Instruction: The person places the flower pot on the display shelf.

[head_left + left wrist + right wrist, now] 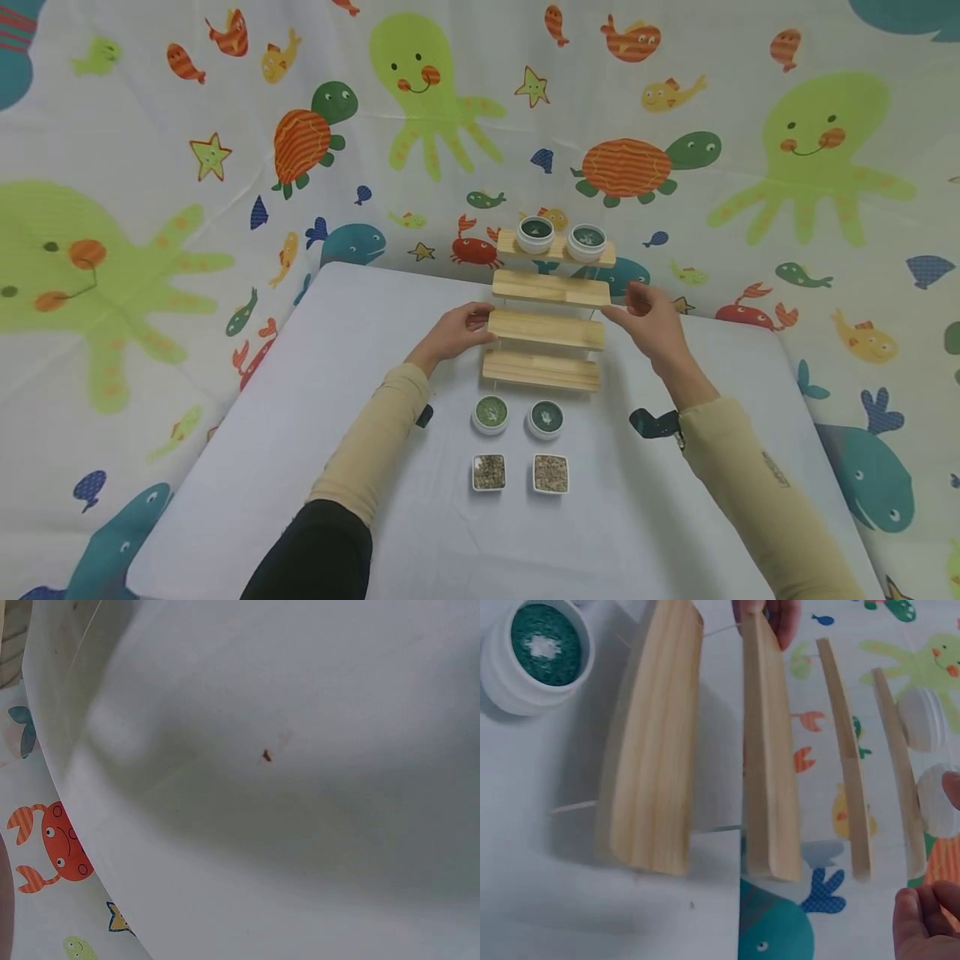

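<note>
A tiered wooden display stand (546,328) with pale planks stands toward the back of the table. My left hand (457,332) grips the left end of its second-lowest plank; in the right wrist view those left fingertips (786,622) lie against that plank's far end. Beside the stand's right end is my right hand (651,327), thumb and fingers spread apart, close to the second plank from the top. Whether it touches the wood I cannot tell. Two white round jars with dark green contents, a left jar (535,235) and a right jar (587,242), sit on the top plank.
In front of the stand are a light green jar (491,414) and a dark green jar (545,419). Nearer still stand two square white dishes of grainy bits, a left dish (489,472) and a right dish (551,474). A sea-animal curtain (465,125) hangs behind the white table (300,375).
</note>
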`<state>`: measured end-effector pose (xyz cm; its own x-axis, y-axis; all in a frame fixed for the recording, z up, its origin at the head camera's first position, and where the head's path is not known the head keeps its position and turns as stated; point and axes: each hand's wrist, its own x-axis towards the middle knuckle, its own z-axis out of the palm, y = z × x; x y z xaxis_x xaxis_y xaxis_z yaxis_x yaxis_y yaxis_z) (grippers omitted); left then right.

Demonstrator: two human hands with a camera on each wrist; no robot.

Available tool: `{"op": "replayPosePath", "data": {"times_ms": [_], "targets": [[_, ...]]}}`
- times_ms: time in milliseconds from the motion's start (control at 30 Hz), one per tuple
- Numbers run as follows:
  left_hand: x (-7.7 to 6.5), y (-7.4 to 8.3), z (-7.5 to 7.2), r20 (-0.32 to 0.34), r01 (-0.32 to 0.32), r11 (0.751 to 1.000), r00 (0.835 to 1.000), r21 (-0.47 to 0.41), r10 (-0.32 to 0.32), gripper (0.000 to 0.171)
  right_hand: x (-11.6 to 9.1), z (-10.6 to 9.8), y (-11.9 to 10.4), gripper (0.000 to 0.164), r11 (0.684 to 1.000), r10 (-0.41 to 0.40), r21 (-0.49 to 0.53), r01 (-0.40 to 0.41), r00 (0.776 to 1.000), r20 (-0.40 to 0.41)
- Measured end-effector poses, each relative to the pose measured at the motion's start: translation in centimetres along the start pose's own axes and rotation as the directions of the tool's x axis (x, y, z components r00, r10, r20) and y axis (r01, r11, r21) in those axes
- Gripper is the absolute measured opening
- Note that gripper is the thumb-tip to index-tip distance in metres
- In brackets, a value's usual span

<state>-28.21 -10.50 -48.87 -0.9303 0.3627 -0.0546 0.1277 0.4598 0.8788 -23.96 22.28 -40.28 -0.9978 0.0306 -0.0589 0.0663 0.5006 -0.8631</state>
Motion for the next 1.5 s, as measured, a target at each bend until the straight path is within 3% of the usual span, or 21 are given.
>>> {"op": "replayPosePath", "data": {"times_ms": [500, 1500], "targets": [[1.3, -0.5, -0.1, -0.011, 0.002, 1.0, 1.0, 0.001, -0.002, 0.063, -2.4, 1.9, 3.2, 0.083, 0.998, 0.041, -0.06, -0.036, 0.996, 0.074], [1.5, -0.8, 0.1, -0.012, -0.035, 0.999, 0.999, 0.013, 0.035, 0.061, -6.4, 7.0, 7.6, 0.073, 0.998, 0.01, -0.064, 0.003, 0.98, 0.199]]}}
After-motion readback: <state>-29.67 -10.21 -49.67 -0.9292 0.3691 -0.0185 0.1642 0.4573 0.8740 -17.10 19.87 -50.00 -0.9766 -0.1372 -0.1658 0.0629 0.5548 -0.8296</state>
